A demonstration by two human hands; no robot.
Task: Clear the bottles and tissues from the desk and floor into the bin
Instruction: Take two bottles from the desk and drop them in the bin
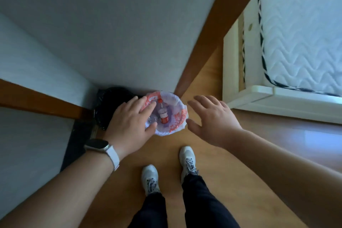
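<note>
Hands are both hanging open, fingers spread, gripping nothing. Left hand (129,118) is hovering over the left rim of the bin (182,116), which is sitting on the floor at the wall corner. Red-capped bottle (162,114) is lying inside it. Right hand (212,116) is hovering just right of the bin.

Bin (182,115) is sitting tight in the corner, wall (111,24) closing its far side and a black bag (109,102) crowding its left, so only the near and right sides are opening onto wooden floor (203,153). Left hand (129,118) is spreading over the left rim, covering part of the mouth, while a red-capped bottle (162,114) is lying inside across the middle. Right hand (214,118) is hovering, fingers spread, just right of the rim, with floor running on to the white bed frame (249,96) standing apart on the right
</note>
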